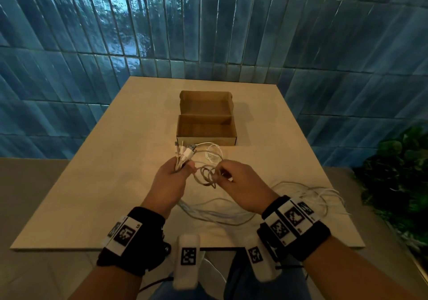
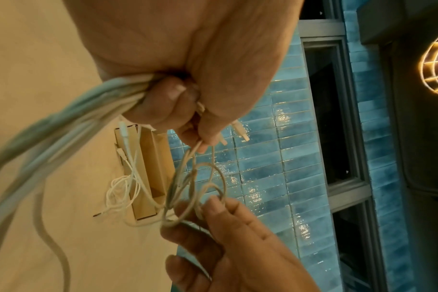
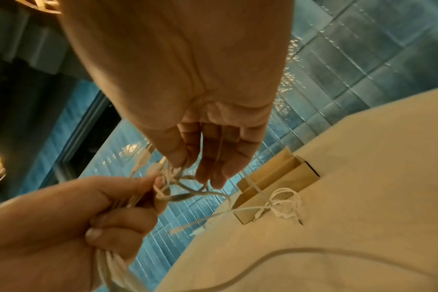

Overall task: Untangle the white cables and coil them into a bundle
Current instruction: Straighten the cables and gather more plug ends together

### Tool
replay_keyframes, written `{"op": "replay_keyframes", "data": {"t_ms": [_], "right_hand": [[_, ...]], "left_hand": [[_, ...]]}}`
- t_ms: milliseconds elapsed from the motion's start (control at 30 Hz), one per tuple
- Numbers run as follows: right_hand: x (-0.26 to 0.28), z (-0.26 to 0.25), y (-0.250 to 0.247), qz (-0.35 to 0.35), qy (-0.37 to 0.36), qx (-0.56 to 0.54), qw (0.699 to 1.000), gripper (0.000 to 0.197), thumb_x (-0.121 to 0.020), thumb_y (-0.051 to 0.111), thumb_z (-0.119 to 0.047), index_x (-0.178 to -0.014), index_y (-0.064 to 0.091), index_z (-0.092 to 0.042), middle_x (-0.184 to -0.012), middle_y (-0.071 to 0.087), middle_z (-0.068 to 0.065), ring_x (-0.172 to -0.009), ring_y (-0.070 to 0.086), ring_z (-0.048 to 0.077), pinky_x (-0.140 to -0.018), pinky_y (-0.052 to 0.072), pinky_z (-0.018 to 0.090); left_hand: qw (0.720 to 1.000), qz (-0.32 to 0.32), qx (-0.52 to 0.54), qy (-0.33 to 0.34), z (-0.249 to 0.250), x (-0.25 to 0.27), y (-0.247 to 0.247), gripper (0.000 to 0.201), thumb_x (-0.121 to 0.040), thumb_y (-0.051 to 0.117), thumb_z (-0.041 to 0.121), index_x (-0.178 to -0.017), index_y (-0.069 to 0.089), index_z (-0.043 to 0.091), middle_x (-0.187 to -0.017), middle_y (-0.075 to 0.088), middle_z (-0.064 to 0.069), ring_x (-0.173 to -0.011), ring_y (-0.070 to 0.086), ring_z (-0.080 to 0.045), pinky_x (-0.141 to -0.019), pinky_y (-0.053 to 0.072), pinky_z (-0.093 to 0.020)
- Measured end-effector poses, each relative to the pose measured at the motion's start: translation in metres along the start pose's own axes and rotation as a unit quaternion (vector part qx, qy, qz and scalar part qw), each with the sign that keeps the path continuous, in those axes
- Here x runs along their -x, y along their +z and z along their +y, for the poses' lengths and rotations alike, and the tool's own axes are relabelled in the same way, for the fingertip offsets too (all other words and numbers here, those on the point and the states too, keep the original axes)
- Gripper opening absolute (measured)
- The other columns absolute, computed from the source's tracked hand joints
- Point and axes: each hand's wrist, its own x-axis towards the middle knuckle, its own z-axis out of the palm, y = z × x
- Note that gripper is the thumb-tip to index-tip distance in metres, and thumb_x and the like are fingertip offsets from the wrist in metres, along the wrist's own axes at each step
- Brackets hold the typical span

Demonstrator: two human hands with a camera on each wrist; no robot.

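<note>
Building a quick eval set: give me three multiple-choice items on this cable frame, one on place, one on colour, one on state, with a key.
1. Where does the cardboard box stand?
A. on the table, beyond both hands
B. on the floor
C. in the person's lap

2. What colour are the wall tiles?
A. red
B. blue
C. white

3. What is the left hand doing?
A. lying flat on the table
B. gripping a bunch of white cables
C. holding the box

Key: 1 A, the head view shows it past the hands on the tabletop. 2 B, the tiles are blue in every view. 3 B, its fingers curl round the cables, while the right hand pinches the tangled loops.
</note>
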Motion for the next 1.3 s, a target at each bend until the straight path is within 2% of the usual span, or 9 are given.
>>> {"op": "replay_keyframes", "data": {"t_ms": [133, 233, 400, 567, 700, 933, 1033, 1100, 1300], "right_hand": [[0.004, 0.003, -0.004, 0.0, 0.103, -0.201, 0.974, 0.018, -0.098, 0.046, -0.021, -0.083, 0.055, -0.017, -0.082, 0.068, 0.0, -0.078, 0.066, 0.014, -0.071, 0.051, 0.029], [0.005, 0.004, -0.007, 0.02, 0.132, -0.265, 0.955, 0.02, -0.1, 0.04, -0.018, -0.084, 0.051, -0.014, -0.076, 0.067, 0.001, -0.07, 0.064, 0.012, -0.067, 0.049, 0.026], [0.003, 0.01, -0.007, 0.079, 0.153, -0.291, 0.941, 0.016, -0.1, 0.04, -0.015, -0.088, 0.05, -0.014, -0.076, 0.059, 0.001, -0.07, 0.06, 0.011, -0.066, 0.049, 0.023], [0.001, 0.008, 0.001, 0.079, 0.129, -0.312, 0.938, 0.012, -0.1, 0.041, -0.013, -0.094, 0.05, -0.008, -0.08, 0.062, 0.006, -0.079, 0.066, 0.018, -0.069, 0.053, 0.025], [-0.001, 0.001, 0.006, 0.044, 0.103, -0.303, 0.946, 0.01, -0.099, 0.043, -0.013, -0.097, 0.05, -0.006, -0.087, 0.063, 0.009, -0.075, 0.068, 0.013, -0.065, 0.054, 0.021], [-0.001, -0.007, -0.005, 0.048, 0.128, -0.366, 0.92, 0.015, -0.1, 0.042, -0.018, -0.089, 0.05, -0.012, -0.066, 0.053, 0.001, -0.065, 0.059, 0.017, -0.061, 0.049, 0.026], [-0.002, -0.008, -0.007, 0.056, 0.115, -0.321, 0.939, 0.013, -0.092, 0.058, -0.026, -0.094, 0.049, -0.017, -0.075, 0.056, 0.003, -0.059, 0.056, 0.012, -0.055, 0.048, 0.024], [-0.004, -0.007, -0.007, 0.065, 0.108, -0.257, 0.958, 0.027, -0.086, 0.067, -0.022, -0.102, 0.045, -0.023, -0.085, 0.054, 0.002, -0.054, 0.057, 0.008, -0.053, 0.048, 0.022], [-0.009, -0.007, -0.014, 0.088, 0.05, -0.146, 0.984, 0.017, -0.088, 0.063, -0.01, -0.103, 0.056, -0.016, -0.106, 0.046, 0.003, -0.063, 0.063, 0.018, -0.049, 0.045, 0.014]], "left_hand": [[0.998, -0.007, 0.052, -0.029, 0.0, -0.001, -0.001, 0.025, -0.1, 0.05, 0.022, -0.081, 0.061, 0.011, -0.052, 0.025, 0.005, -0.046, 0.021, -0.01, -0.043, 0.018, -0.023], [0.997, -0.002, 0.077, -0.032, 0.0, -0.002, -0.001, 0.023, -0.101, 0.049, 0.021, -0.084, 0.058, 0.009, -0.054, 0.024, 0.004, -0.045, 0.021, -0.008, -0.042, 0.018, -0.021], [0.995, 0.007, 0.093, -0.034, 0.001, 0.0, -0.003, 0.023, -0.102, 0.046, 0.02, -0.085, 0.057, 0.008, -0.055, 0.023, 0.005, -0.044, 0.02, -0.007, -0.039, 0.019, -0.019], [0.996, -0.013, 0.073, -0.043, 0.003, 0.003, 0.003, 0.023, -0.099, 0.053, 0.026, -0.098, 0.06, 0.005, -0.051, 0.027, 0.007, -0.044, 0.022, -0.008, -0.04, 0.021, -0.02], [0.997, -0.071, 0.003, -0.006, 0.005, 0.008, 0.008, 0.019, -0.089, 0.067, 0.027, -0.084, 0.056, 0.013, -0.048, 0.034, 0.012, -0.042, 0.028, -0.007, -0.042, 0.025, -0.021], [0.999, -0.047, -0.02, 0.017, 0.005, 0.001, 0.004, 0.019, -0.088, 0.069, 0.018, -0.079, 0.053, 0.013, -0.05, 0.04, 0.013, -0.047, 0.032, -0.007, -0.05, 0.025, -0.029], [0.998, -0.054, -0.032, 0.028, 0.011, 0.001, 0.006, 0.018, -0.09, 0.067, 0.016, -0.077, 0.053, 0.015, -0.046, 0.046, 0.017, -0.046, 0.036, -0.003, -0.05, 0.028, -0.029], [0.996, -0.063, -0.042, 0.037, 0.017, 0.001, 0.008, 0.016, -0.091, 0.066, 0.016, -0.079, 0.054, 0.017, -0.045, 0.047, 0.019, -0.046, 0.037, -0.002, -0.05, 0.028, -0.028], [0.993, -0.089, -0.061, 0.051, 0.037, 0.001, 0.007, 0.01, -0.092, 0.064, 0.019, -0.084, 0.058, 0.02, -0.052, 0.042, 0.014, -0.049, 0.036, -0.004, -0.05, 0.029, -0.028]]}}
